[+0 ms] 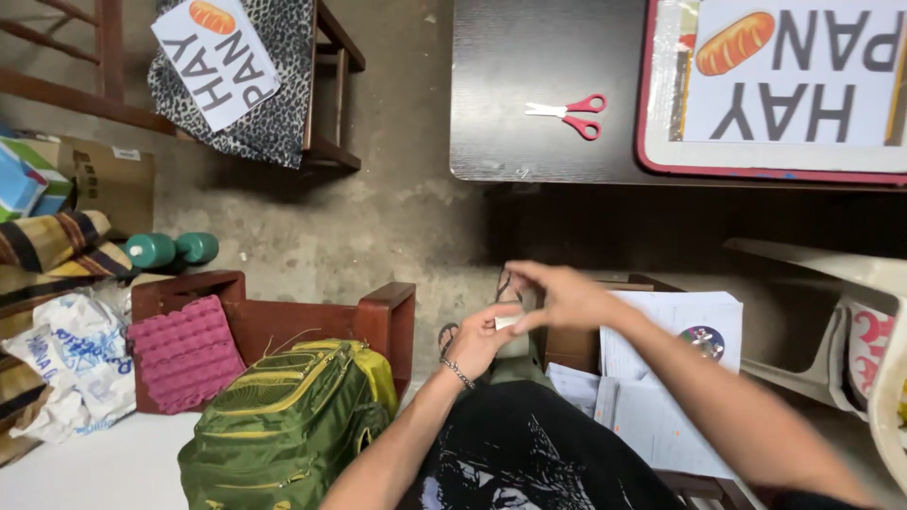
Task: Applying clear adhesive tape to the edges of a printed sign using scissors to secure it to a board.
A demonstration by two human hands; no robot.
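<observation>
Left hand and right hand pinch a small pale object beside green backpack.

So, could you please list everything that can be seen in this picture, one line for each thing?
small object: one, pale, pinched between both hands; its kind is not clear
scissors: one pair, red handles, on the dark table
sign board: one, white with red edge and a bread picture, on the table at right
paper sign: one, white, on spotted cloth on a wooden chair
backpack: one, green and yellow, lower left
egg tray: one, pink, beside the backpack
dumbbell: one, green, on the floor
papers: a stack, white, at right
left hand: wears a wrist bracelet
right hand: above the left
</observation>
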